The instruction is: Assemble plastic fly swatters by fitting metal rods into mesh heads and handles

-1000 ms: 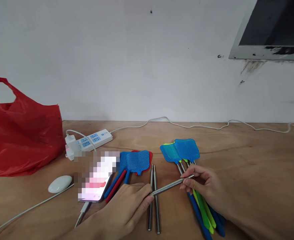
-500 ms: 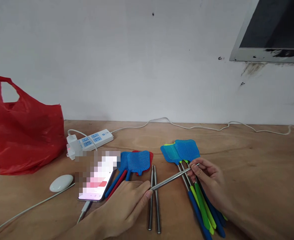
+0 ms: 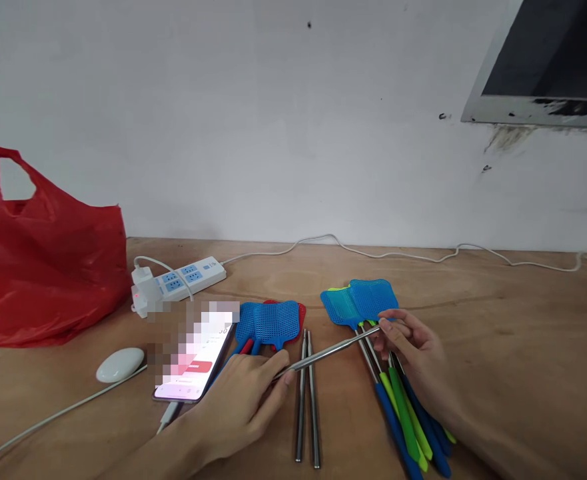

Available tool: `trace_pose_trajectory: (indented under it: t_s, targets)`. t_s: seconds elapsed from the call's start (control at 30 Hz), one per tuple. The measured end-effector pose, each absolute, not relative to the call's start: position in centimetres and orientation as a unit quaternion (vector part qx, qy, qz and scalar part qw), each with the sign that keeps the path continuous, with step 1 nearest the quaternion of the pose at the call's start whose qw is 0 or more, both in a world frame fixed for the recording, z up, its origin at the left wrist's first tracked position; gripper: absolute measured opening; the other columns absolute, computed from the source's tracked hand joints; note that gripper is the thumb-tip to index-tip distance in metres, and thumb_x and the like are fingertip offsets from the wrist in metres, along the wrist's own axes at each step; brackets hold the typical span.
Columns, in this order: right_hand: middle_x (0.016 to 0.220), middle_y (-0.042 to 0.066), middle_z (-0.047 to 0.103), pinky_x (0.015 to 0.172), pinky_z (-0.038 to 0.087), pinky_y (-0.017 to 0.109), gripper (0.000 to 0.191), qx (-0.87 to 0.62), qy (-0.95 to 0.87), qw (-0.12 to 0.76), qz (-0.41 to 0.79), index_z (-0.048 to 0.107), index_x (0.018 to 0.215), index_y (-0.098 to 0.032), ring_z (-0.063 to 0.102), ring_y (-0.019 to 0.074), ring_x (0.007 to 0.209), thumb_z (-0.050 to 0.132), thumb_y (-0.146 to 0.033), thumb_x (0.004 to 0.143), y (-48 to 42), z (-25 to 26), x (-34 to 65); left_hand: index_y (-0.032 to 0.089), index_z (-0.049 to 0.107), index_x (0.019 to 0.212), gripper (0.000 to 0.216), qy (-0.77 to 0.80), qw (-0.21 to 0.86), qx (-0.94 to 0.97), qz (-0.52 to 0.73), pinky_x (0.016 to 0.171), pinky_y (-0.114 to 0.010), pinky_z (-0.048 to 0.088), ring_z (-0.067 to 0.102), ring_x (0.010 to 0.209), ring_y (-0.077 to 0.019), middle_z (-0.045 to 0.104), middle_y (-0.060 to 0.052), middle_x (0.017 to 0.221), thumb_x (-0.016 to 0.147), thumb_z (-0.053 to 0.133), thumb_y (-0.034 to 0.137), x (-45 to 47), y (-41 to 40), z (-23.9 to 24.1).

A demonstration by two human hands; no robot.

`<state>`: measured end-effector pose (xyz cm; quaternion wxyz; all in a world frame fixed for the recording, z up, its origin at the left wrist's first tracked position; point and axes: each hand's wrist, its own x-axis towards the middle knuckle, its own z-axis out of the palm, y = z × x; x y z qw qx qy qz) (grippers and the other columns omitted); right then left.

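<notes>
A thin metal telescopic rod (image 3: 330, 351) is stretched between my two hands, slanting up to the right. My left hand (image 3: 247, 395) pinches its thicker end; my right hand (image 3: 413, 347) has thumb and fingers closed on the thinner tip. Beneath the rod, two more metal rods (image 3: 314, 407) lie side by side on the wooden table. Behind my left hand are blue and red fly swatter heads (image 3: 276, 323). Under and beside my right hand lies a pile of assembled fly swatters (image 3: 373, 300) with blue and green grips, partly covered by the hand.
A lit phone (image 3: 193, 363), partly pixelated, lies left of my left hand with a cable plugged in. Farther left are a white oval object (image 3: 120, 365), a power strip (image 3: 193, 279) and a red plastic bag (image 3: 48, 260). A thin white cable (image 3: 383, 255) runs along the wall.
My left hand has shifted slightly left and up, and the rod's left end with it. My right hand still grips the thin tip, nearly in place.
</notes>
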<state>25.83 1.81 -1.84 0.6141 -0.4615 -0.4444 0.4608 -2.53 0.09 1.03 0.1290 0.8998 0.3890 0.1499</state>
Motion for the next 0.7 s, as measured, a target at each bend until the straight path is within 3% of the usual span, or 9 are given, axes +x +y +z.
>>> trace_pose_trajectory:
  t_s: [0.2, 0.3, 0.37, 0.53, 0.7]
  targets:
    - [0.068, 0.001, 0.073, 0.055, 0.053, 0.027, 0.036, -0.473, -0.406, 0.639, 0.45, 0.064, 0.084, -0.022, 0.066, 0.0179, 0.062, 0.085, -0.046, 0.07, 1.8, -1.6, 25.6, 0.023, 0.047, 0.082, 0.029, 0.403, 0.121, 0.894, 0.154, 0.056, -0.032, 0.028, 0.052, 0.057, -0.0206, 0.056, 0.001, 0.069, 0.104, 0.027, 0.027, -2.5, 0.1, 0.9]
    - [0.082, 0.006, 0.076, 0.054, 0.052, 0.028, 0.037, -0.473, -0.427, 0.615, 0.464, 0.068, 0.092, -0.02, 0.066, 0.0182, 0.064, 0.08, -0.05, 0.074, 1.8, -1.4, 25.6, 0.023, 0.047, 0.082, 0.031, 0.415, 0.124, 0.887, 0.161, 0.056, -0.032, 0.029, 0.053, 0.056, -0.0204, 0.055, 0.001, 0.066, 0.105, 0.027, 0.027, -2.6, 0.2, 0.8]
    - [0.079, 0.006, 0.076, 0.05, 0.049, 0.027, 0.044, -0.469, -0.459, 0.587, 0.473, 0.067, 0.104, -0.018, 0.063, 0.0168, 0.059, 0.077, -0.052, 0.077, 1.6, -1.0, 25.6, 0.023, 0.048, 0.083, 0.032, 0.422, 0.125, 0.883, 0.162, 0.056, -0.032, 0.03, 0.053, 0.056, -0.0202, 0.056, 0.001, 0.066, 0.105, 0.026, 0.027, -2.6, 0.3, 0.8]
    - [0.055, -0.002, 0.068, 0.041, 0.041, 0.024, 0.067, -0.465, -0.519, 0.503, 0.511, 0.045, 0.134, -0.017, 0.051, 0.0138, 0.039, 0.068, -0.054, 0.082, 0.8, -0.2, 25.3, 0.024, 0.048, 0.086, 0.033, 0.431, 0.112, 0.886, 0.131, 0.058, -0.032, 0.029, 0.057, 0.06, -0.0231, 0.06, -0.001, 0.068, 0.106, 0.022, 0.029, -2.4, 0.3, 0.5]
    - [0.055, -0.007, 0.062, 0.037, 0.036, 0.021, 0.068, -0.434, -0.538, 0.497, 0.526, 0.031, 0.138, -0.021, 0.047, 0.0123, 0.036, 0.063, -0.052, 0.086, 0.3, -0.3, 24.7, 0.023, 0.047, 0.09, 0.033, 0.429, 0.115, 0.89, 0.106, 0.061, -0.033, 0.031, 0.059, 0.063, -0.0253, 0.06, -0.001, 0.07, 0.106, 0.018, 0.029, -2.1, 0.1, 0.6]
